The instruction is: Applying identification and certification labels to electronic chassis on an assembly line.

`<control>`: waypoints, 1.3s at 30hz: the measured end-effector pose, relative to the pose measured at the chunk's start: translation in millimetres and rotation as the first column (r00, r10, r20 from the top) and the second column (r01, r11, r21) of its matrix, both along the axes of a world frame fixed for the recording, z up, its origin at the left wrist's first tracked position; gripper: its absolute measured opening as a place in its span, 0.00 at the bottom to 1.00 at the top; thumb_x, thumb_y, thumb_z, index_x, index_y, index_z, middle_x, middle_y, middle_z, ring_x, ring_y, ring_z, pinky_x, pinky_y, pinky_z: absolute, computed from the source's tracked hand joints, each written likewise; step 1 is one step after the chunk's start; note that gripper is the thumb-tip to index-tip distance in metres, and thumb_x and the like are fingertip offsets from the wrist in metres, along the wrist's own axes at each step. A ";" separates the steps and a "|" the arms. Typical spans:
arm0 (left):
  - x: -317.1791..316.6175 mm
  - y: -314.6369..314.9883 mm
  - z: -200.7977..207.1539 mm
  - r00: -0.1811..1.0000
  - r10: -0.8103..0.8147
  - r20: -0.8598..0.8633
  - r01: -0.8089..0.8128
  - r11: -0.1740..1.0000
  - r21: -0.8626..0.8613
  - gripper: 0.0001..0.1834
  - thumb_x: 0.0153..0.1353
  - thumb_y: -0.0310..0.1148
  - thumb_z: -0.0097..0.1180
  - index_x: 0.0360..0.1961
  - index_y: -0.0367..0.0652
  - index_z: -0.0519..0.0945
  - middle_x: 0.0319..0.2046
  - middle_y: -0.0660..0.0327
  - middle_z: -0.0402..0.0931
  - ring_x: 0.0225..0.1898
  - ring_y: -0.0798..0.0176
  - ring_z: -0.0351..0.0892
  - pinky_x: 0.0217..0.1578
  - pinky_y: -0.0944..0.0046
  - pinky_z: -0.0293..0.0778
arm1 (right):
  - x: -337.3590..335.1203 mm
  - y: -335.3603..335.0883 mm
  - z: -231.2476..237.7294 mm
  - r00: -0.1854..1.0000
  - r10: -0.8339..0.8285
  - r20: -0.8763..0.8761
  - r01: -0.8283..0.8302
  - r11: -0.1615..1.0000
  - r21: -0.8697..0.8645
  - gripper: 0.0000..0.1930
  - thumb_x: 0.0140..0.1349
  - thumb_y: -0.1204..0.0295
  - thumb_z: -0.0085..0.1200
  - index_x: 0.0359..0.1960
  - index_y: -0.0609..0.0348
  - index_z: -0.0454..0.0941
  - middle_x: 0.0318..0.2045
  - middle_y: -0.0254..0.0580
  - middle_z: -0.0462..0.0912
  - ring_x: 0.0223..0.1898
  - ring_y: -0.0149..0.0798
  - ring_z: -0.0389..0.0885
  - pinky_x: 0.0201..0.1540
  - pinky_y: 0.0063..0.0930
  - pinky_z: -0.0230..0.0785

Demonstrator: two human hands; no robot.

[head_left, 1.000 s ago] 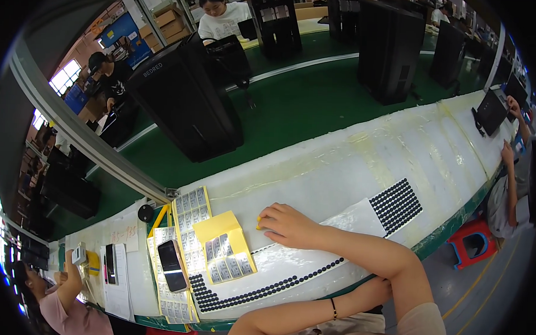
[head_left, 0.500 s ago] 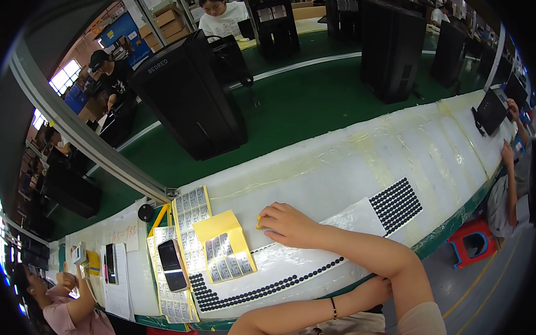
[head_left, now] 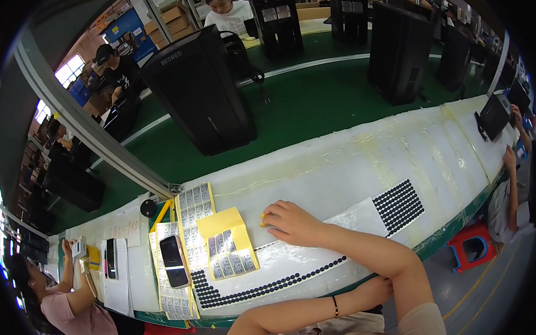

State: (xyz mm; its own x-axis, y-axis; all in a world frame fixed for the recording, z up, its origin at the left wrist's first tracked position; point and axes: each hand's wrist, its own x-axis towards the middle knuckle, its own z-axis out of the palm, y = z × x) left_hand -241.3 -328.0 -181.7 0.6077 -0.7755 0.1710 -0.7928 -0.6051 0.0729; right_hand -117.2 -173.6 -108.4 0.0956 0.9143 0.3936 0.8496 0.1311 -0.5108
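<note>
My right hand (head_left: 288,222) rests above the white covered table, its forearm coming across from the right. Its fingers are closed on a small yellow piece (head_left: 263,220), too small to identify. My left hand (head_left: 377,290) is tucked beneath my right elbow; its fingers are hidden. Left of my right hand lies a yellow-backed label sheet (head_left: 233,246), partly folded over. Below my right forearm stretches a white sheet (head_left: 294,258) with rows of black round pads (head_left: 246,298) along its near edge and a dense block of pads (head_left: 398,206) at its right end.
A phone (head_left: 175,260) lies on more label sheets (head_left: 194,206). A metal post (head_left: 115,149) rises beyond them. Large black cases (head_left: 202,97) stand on the green conveyor (head_left: 306,98). Co-workers sit at both sides; a red stool (head_left: 472,245) is at right.
The view shifts slightly. My right hand keeps its place and grip. At the far left, a co-worker's raised hand has reached forward to a small white device.
</note>
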 end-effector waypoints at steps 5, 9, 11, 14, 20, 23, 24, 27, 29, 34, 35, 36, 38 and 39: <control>2.2 -0.5 1.0 0.996 0.010 0.085 -0.009 1.000 -0.013 0.15 0.52 0.36 0.50 0.40 0.47 0.81 0.45 0.63 0.76 0.53 0.59 0.68 0.57 0.56 0.59 | -2.8 1.2 5.3 1.000 -0.019 -0.010 0.019 1.000 -0.013 0.13 0.59 0.70 0.53 0.45 0.58 0.74 0.50 0.44 0.71 0.52 0.46 0.68 0.56 0.38 0.62; 4.2 -14.6 -29.7 0.977 0.038 0.209 -0.052 0.997 0.062 0.16 0.54 0.35 0.50 0.43 0.45 0.79 0.48 0.60 0.74 0.55 0.57 0.67 0.59 0.54 0.58 | -17.1 16.9 16.0 0.987 -0.029 -0.159 0.034 0.999 0.030 0.18 0.61 0.69 0.52 0.51 0.61 0.69 0.54 0.49 0.67 0.55 0.50 0.67 0.58 0.40 0.61; 0.7 -13.3 -24.6 0.985 0.094 0.142 -0.101 0.994 0.047 0.17 0.55 0.34 0.49 0.44 0.43 0.79 0.50 0.58 0.74 0.56 0.55 0.67 0.59 0.53 0.58 | -23.1 23.6 20.6 0.978 -0.025 -0.207 0.028 1.000 0.011 0.20 0.62 0.68 0.52 0.53 0.62 0.67 0.55 0.51 0.65 0.57 0.52 0.66 0.58 0.41 0.61; -1.6 -10.4 -20.9 0.988 0.146 0.041 -0.146 0.989 0.004 0.17 0.56 0.33 0.48 0.46 0.42 0.78 0.52 0.56 0.73 0.57 0.54 0.66 0.60 0.52 0.58 | -34.7 37.8 23.8 0.959 -0.061 -0.278 0.041 0.996 -0.077 0.24 0.61 0.65 0.54 0.55 0.63 0.64 0.57 0.53 0.64 0.57 0.55 0.65 0.59 0.41 0.60; -5.6 -7.0 -18.9 0.983 0.106 -0.151 -0.134 0.972 -0.192 0.17 0.56 0.32 0.48 0.46 0.41 0.78 0.53 0.55 0.72 0.57 0.53 0.66 0.60 0.52 0.58 | -55.5 65.5 10.6 0.978 -0.207 -0.021 0.207 0.976 0.073 0.30 0.57 0.64 0.58 0.57 0.65 0.61 0.59 0.54 0.62 0.56 0.58 0.67 0.59 0.43 0.61; -6.6 -5.4 -18.8 0.968 0.068 -0.240 -0.138 0.948 -0.286 0.17 0.56 0.32 0.48 0.46 0.40 0.78 0.53 0.55 0.72 0.58 0.52 0.66 0.60 0.52 0.58 | -58.1 75.2 13.9 0.952 -0.147 -0.268 0.163 0.986 0.038 0.29 0.56 0.70 0.58 0.58 0.63 0.61 0.58 0.52 0.62 0.52 0.52 0.70 0.54 0.39 0.65; -6.8 -5.3 -18.7 0.962 0.052 -0.267 -0.139 0.938 -0.316 0.17 0.56 0.32 0.48 0.46 0.40 0.78 0.53 0.54 0.72 0.58 0.52 0.65 0.60 0.52 0.58 | -56.5 78.2 11.3 0.881 -0.108 -0.461 0.152 0.987 0.058 0.28 0.55 0.74 0.58 0.58 0.62 0.61 0.57 0.50 0.63 0.49 0.47 0.71 0.51 0.36 0.67; -5.9 -0.1 -18.2 0.938 0.005 -0.347 -0.155 0.901 -0.405 0.17 0.56 0.32 0.48 0.46 0.40 0.78 0.54 0.54 0.71 0.58 0.52 0.65 0.61 0.52 0.58 | -50.6 79.0 23.6 0.747 -0.083 -0.659 0.174 0.982 0.073 0.28 0.54 0.81 0.55 0.58 0.59 0.61 0.55 0.46 0.65 0.43 0.38 0.71 0.47 0.29 0.69; -5.2 1.0 -17.1 0.918 -0.026 -0.395 -0.174 0.870 -0.462 0.17 0.56 0.32 0.48 0.46 0.40 0.78 0.54 0.54 0.71 0.58 0.51 0.65 0.61 0.52 0.58 | -46.5 73.2 40.0 0.722 -0.103 -0.684 0.200 0.978 0.064 0.27 0.54 0.83 0.54 0.57 0.58 0.62 0.54 0.44 0.66 0.40 0.34 0.70 0.45 0.26 0.69; -3.0 2.0 -12.1 0.859 -0.141 -0.492 -0.212 0.778 -0.592 0.17 0.56 0.31 0.48 0.46 0.39 0.77 0.55 0.53 0.71 0.58 0.50 0.65 0.61 0.52 0.58 | -20.7 51.1 72.1 0.601 -0.008 -0.799 0.208 0.967 0.146 0.24 0.55 0.84 0.54 0.55 0.58 0.66 0.48 0.38 0.69 0.40 0.28 0.68 0.48 0.22 0.70; -2.6 2.6 -11.0 0.846 -0.161 -0.509 -0.225 0.756 -0.614 0.17 0.56 0.31 0.49 0.46 0.39 0.77 0.55 0.53 0.71 0.58 0.50 0.65 0.61 0.52 0.58 | -16.8 40.4 89.5 0.590 -0.050 -0.806 0.234 0.966 0.112 0.23 0.56 0.84 0.54 0.54 0.58 0.65 0.49 0.37 0.69 0.43 0.27 0.68 0.50 0.22 0.69; -2.3 3.4 -9.9 0.832 -0.183 -0.524 -0.239 0.734 -0.635 0.17 0.56 0.31 0.49 0.46 0.39 0.77 0.55 0.53 0.70 0.58 0.50 0.65 0.61 0.52 0.58 | -10.5 35.0 93.6 0.591 -0.048 -0.805 0.232 0.966 0.112 0.23 0.56 0.84 0.54 0.54 0.58 0.65 0.49 0.37 0.69 0.43 0.27 0.68 0.50 0.22 0.69; 2.8 7.8 6.2 0.865 -0.190 -0.465 -0.132 0.807 -0.575 0.18 0.54 0.32 0.51 0.46 0.38 0.77 0.55 0.52 0.70 0.58 0.50 0.65 0.60 0.53 0.60 | 3.8 19.5 100.0 0.566 0.048 -0.823 0.326 0.904 0.277 0.22 0.56 0.83 0.55 0.54 0.59 0.65 0.48 0.36 0.69 0.46 0.27 0.70 0.48 0.21 0.69; 5.6 12.0 16.2 0.892 -0.199 -0.406 -0.033 0.866 -0.499 0.19 0.52 0.33 0.54 0.46 0.38 0.78 0.55 0.51 0.70 0.58 0.50 0.66 0.59 0.54 0.62 | 9.5 11.0 104.6 0.569 0.044 -0.821 0.331 0.902 0.278 0.22 0.56 0.83 0.55 0.54 0.59 0.65 0.48 0.36 0.69 0.46 0.27 0.70 0.48 0.21 0.69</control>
